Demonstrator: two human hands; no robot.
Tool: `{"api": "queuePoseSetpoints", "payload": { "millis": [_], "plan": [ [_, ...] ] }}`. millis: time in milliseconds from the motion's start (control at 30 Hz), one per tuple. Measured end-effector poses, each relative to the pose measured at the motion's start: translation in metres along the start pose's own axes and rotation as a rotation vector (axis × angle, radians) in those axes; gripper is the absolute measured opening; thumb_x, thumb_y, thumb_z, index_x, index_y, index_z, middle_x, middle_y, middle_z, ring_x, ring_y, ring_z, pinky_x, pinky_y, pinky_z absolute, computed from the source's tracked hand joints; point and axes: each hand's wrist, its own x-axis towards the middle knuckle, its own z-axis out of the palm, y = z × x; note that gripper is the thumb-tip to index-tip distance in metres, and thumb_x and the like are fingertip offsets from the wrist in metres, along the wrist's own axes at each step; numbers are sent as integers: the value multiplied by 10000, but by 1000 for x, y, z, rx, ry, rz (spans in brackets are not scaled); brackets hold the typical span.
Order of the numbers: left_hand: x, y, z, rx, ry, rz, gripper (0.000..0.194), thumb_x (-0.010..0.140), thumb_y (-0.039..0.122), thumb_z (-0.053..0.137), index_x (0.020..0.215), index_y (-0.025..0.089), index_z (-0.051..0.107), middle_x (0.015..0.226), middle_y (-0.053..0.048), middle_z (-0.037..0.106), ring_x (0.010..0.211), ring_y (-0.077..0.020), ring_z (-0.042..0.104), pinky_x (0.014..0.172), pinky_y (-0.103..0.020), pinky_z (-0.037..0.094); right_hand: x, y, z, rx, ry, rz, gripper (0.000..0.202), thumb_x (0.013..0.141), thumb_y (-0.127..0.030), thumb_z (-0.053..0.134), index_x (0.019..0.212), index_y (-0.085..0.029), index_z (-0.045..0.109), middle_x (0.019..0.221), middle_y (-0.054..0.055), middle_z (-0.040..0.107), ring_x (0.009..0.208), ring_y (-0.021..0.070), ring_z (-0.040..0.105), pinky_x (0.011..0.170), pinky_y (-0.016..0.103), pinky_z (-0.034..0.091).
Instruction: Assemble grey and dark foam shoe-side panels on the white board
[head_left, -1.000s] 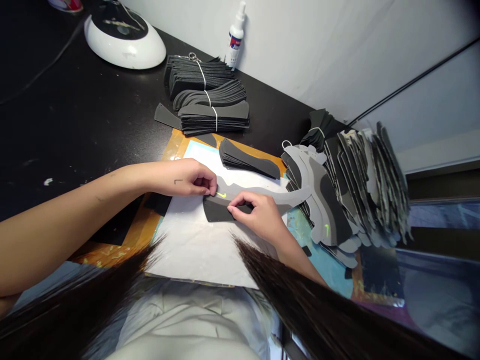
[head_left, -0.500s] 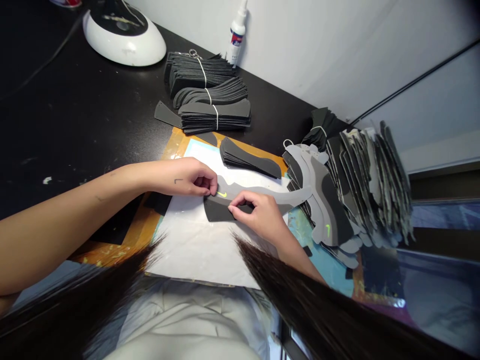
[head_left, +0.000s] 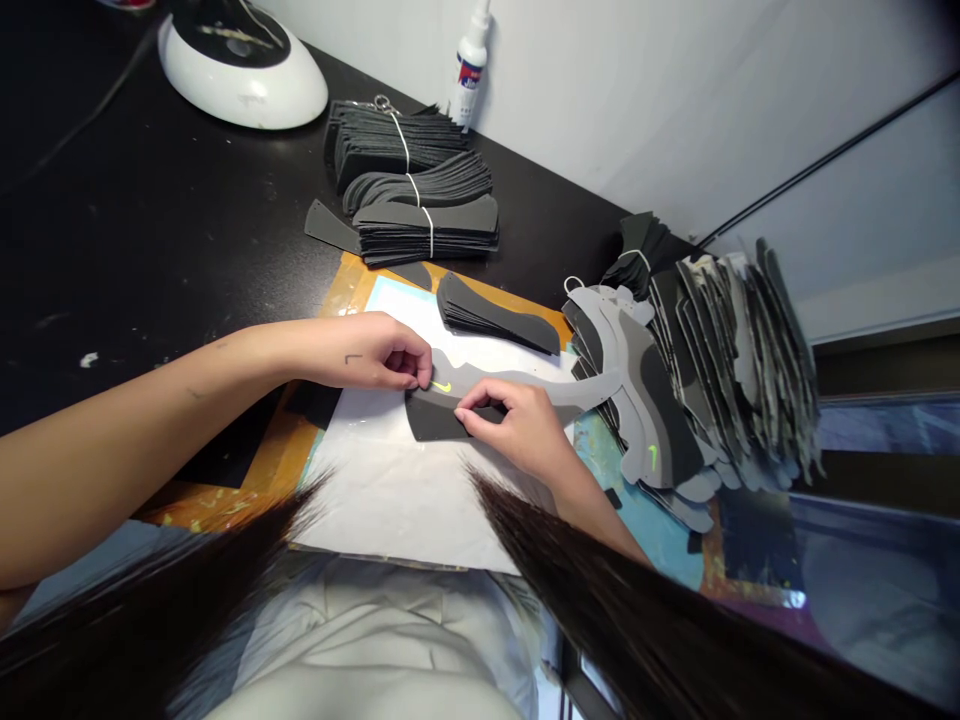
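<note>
Alignment step: your left hand point(head_left: 375, 352) pinches the grey piece point(head_left: 517, 383) closed; your right hand point(head_left: 517, 425) presses the black piece point(head_left: 435, 420) under it. Next: match edges exactly, press flat.

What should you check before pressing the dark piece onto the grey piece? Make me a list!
1. Left hand pinches the end of the grey piece by the yellow-green mark: ok.
2. Right hand pinches the dark piece at its upper edge: ok.
3. Both pieces lie over the white sheet: ok.
4. Dark piece's edge lined up exactly with the grey piece: cannot tell, fingers cover the join.
5. Loose hair kept off the pieces: ok, though it hangs close.
6. Glue on the join: cannot tell.
</note>
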Motion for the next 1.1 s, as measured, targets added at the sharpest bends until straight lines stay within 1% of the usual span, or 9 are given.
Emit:
{"api": "queuePoseSetpoints", "payload": {
  "millis": [233,400,600,767,833,967,1100],
  "plan": [
    [1,2,0,-8,-5,-2,200,890,260,566,963,181,735,765,-6,667,655,-126,559,603,-195,385,0,1,0,-14,-7,8,70,835,-231,676,794,-230,732,813,-15,755,758,167,660,691,277,441],
    [1,2,0,-20,-3,7,195,898,272,575,960,178,735,765,-10,672,645,-126,557,598,-199,386,0,1,0,-19,-3,-1,63,836,-231,684,798,-233,734,813,-25,756,756,157,657,690,268,432],
    [1,-3,1,-54,-19,37,169,871,311,657,950,193,750,765,-9,679,664,-135,586,603,-198,409,0,1,1,-41,3,-7,63,836,-227,690,796,-237,738,792,-36,751,716,144,632,664,264,417],
    [1,-3,0,-7,-25,57,125,890,297,657,905,204,739,755,-2,658,670,-134,582,611,-199,409,1,0,1,-47,1,5,63,831,-230,688,795,-239,739,804,-23,755,743,161,650,691,274,439],
    [0,-1,0,36,-31,86,127,913,274,629,875,203,727,769,-8,652,679,-137,574,617,-205,405,1,0,1,-44,-2,-1,60,829,-228,687,795,-242,735,811,-28,755,758,161,658,701,274,444],
    [-2,4,3,138,-6,204,137,942,214,581,871,196,697,823,-34,651,721,-156,569,659,-232,402,2,1,1,-42,-8,-9,60,831,-227,683,792,-241,727,810,-33,753,766,161,664,706,275,445],
    [-2,6,8,197,8,284,86,925,217,627,890,209,705,862,-45,661,797,-181,592,690,-246,400,2,1,0,-47,-11,-5,61,831,-224,677,796,-236,726,821,-24,756,785,172,676,719,282,451]
  ]
}}
